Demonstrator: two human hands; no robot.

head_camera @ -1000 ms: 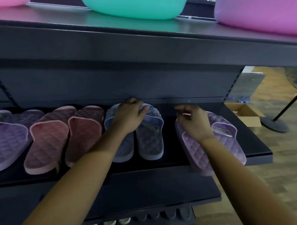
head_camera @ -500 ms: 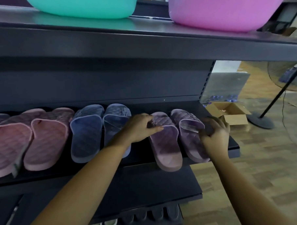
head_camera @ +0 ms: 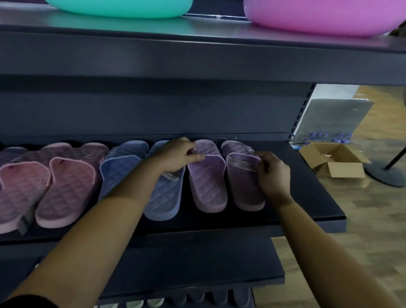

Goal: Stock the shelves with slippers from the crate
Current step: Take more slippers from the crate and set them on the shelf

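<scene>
On the dark shelf [head_camera: 311,200] slippers lie in a row, from left to right a pink pair [head_camera: 45,184], a blue pair [head_camera: 127,169] and a purple pair [head_camera: 222,175], and above them a higher shelf carries a teal tub [head_camera: 111,0] and a pink tub [head_camera: 319,14]. The left hand [head_camera: 176,156] rests over the strap of the left purple slipper, fingers bent on it, and the right hand [head_camera: 274,175] grips the strap edge of the right one. At the right a wooden floor [head_camera: 368,231] holds an open box [head_camera: 336,162] and a fan stand [head_camera: 387,176].
</scene>
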